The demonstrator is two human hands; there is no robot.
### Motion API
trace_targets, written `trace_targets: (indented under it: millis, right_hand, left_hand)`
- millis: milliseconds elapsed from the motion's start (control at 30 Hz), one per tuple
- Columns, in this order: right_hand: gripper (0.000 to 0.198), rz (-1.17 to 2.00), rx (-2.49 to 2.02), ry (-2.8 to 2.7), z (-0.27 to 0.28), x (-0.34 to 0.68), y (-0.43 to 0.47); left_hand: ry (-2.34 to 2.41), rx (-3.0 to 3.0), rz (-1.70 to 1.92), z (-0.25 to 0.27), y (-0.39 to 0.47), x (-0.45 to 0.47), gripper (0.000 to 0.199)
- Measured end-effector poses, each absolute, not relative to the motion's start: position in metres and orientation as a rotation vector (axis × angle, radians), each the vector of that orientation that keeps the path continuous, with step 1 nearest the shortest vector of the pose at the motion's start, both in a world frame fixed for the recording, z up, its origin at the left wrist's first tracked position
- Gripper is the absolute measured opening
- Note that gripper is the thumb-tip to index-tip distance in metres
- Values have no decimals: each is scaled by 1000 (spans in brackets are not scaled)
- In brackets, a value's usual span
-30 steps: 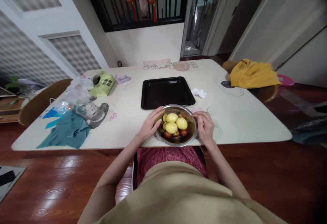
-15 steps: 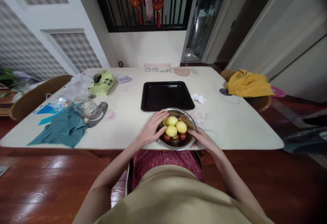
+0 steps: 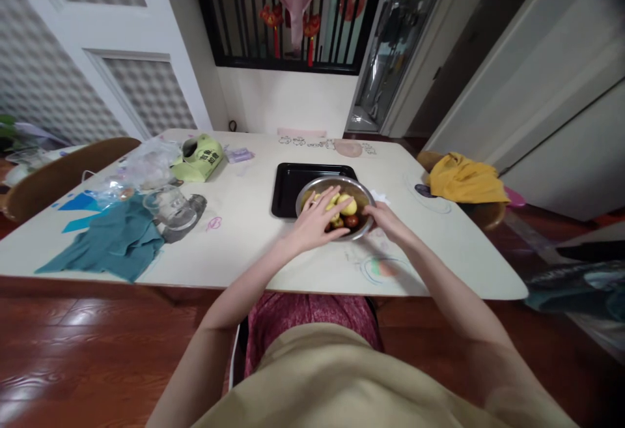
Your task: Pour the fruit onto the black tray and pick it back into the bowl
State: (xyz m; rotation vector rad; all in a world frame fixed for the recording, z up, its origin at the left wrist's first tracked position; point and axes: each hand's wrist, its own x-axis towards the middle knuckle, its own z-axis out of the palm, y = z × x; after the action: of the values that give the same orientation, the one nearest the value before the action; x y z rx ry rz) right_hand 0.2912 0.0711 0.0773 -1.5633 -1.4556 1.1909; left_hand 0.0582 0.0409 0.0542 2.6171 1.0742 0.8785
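Observation:
A shiny metal bowl [image 3: 362, 195] holds several yellow rounded fruits [image 3: 347, 205] and reddish-brown ones [image 3: 350, 221]. It overlaps the near right part of a black rectangular tray [image 3: 286, 187]; whether it rests on the tray or is held above it, I cannot tell. My left hand [image 3: 317, 221] lies over the bowl's left side, its fingers spread across the fruits and hiding some of them. On the right, my right hand [image 3: 389, 222] grips the bowl's rim, thumb on top and the other fingers mostly hidden below.
Crumpled white tissue [image 3: 379, 197] lies right of the tray. At the table's left are a teal cloth [image 3: 105, 239], a clear container [image 3: 173, 210], plastic bags [image 3: 146, 161] and a green tissue pack [image 3: 201, 157]. A yellow cloth [image 3: 463, 177] hangs on the right chair.
The bowl has moved forward from the table's near edge and now covers part of the tray. My left hand has shifted from the bowl's rim to over the fruits.

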Motion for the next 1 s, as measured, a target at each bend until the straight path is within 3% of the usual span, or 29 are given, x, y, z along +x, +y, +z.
trace_targets:
  millis: [333,500,700,1000]
  right_hand:
    - [34,912,-1763,-1843,117,251,170]
    - [37,743,-1805,-2032,125,229,183]
    - [38,387,-1894,-2305,142,210,184]
    - [37,205,-1867,-2402,153,206,189]
  left_hand:
    - [1120,2183,1246,-4,140,38,84]
    - [1189,2094,1240,-19,149,30,99]
    - [1210,2099,1241,-24,149,29,99]
    - [1246,2049,1322,-26,146,28,96]
